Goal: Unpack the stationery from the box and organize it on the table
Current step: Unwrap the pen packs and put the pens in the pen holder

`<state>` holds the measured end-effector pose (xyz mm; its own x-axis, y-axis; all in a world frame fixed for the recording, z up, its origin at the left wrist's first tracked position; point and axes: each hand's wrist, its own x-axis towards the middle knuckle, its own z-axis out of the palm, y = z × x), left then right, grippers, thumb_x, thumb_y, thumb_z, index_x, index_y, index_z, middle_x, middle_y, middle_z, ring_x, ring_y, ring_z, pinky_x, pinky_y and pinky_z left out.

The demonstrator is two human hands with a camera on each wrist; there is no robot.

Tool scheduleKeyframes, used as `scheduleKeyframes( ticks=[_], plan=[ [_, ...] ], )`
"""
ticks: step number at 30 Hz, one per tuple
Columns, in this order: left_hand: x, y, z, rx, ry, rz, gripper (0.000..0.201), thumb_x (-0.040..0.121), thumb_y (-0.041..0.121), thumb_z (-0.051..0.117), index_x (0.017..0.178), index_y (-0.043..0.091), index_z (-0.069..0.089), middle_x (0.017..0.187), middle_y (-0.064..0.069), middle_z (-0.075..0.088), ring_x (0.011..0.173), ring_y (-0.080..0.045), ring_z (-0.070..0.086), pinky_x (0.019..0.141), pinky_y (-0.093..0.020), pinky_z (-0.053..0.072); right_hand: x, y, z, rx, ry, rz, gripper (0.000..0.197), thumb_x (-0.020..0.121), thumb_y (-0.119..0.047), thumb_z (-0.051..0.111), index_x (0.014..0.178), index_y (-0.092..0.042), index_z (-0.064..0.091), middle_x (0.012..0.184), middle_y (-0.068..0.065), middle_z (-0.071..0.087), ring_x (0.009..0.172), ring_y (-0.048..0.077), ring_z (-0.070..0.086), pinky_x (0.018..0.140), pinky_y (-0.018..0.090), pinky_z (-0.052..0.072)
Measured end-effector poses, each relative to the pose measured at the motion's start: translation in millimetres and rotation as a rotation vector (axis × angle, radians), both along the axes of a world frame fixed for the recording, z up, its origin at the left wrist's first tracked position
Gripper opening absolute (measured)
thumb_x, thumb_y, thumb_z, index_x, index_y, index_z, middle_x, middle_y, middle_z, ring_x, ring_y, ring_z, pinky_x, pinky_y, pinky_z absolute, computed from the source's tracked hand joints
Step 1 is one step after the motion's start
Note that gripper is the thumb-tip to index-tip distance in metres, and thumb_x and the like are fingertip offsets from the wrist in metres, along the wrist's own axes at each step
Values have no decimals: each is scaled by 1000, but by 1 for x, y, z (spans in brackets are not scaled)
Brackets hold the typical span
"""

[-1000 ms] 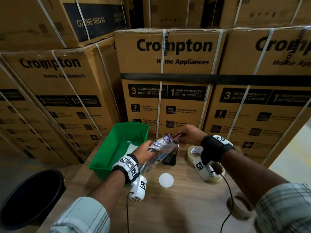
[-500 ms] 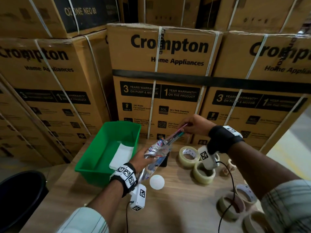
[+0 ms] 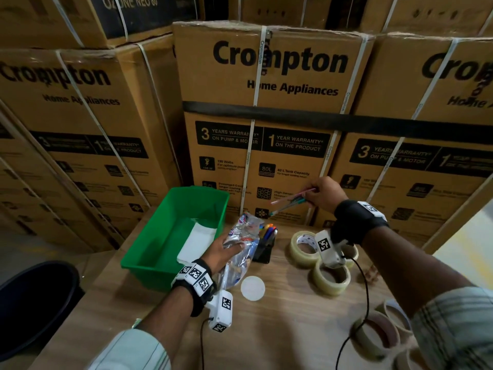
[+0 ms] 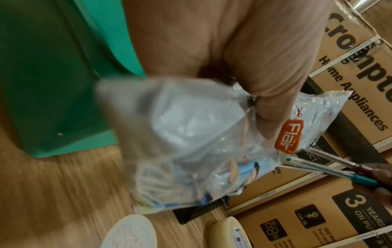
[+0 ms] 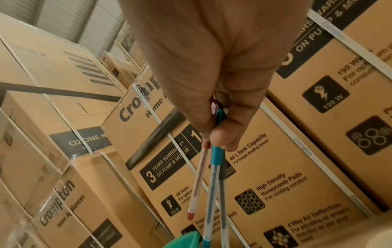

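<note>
Three pens pinched in R hand fingers, clear of wrapper. L hand clamps plastic pen pkt, 9 o'clock of pen holder. Tape rolls already out at 3 o'clock; green box holds white paper. Est. mostly done.

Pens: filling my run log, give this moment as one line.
left hand: holds plastic pen packet | right hand: grips pens, clear of packet | pen holder: on table
</note>
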<state>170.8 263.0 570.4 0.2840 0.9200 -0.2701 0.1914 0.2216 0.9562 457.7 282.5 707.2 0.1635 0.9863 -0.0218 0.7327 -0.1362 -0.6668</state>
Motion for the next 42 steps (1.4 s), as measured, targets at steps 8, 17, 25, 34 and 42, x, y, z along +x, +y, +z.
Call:
scheduleKeyframes(
  ticks=[8,17,25,34,42],
  plan=[
    [-3,2,2,20,17,125,31,90,17,64,119,11,55,110,-4,65,100,-18,63,81,-24,51,-16,8,-37,-80,-123,67,10,90,-12,59,88,-16,68,83,-1,65,78,14,62,62,21,50],
    [0,3,-1,70,27,152,18,87,14,66,100,24,60,106,-2,69,104,-23,64,96,-35,48,-29,24,-71,-156,-195,87,11,89,-11,59,84,-17,66,87,2,66,70,9,60,51,14,42],
    [0,-2,0,83,23,154,21,88,12,65,106,20,58,112,-7,67,105,-21,62,90,-27,46,-55,33,-98,-185,-311,80,14,92,-16,54,94,-15,68,97,8,68,81,21,60,70,30,51],
    [-4,-7,3,76,51,173,22,89,14,65,110,17,57,107,-5,67,97,-19,63,74,-20,47,-62,33,-115,-139,-290,92,26,89,-11,59,114,-16,62,116,11,59,104,27,59,89,37,53],
    [-2,-7,2,47,88,167,29,87,19,67,114,17,56,110,-5,67,102,-23,64,91,-32,50,-59,18,-120,-126,-293,139,22,92,-13,55,113,-16,62,110,8,61,96,23,60,79,31,53]
  ],
)
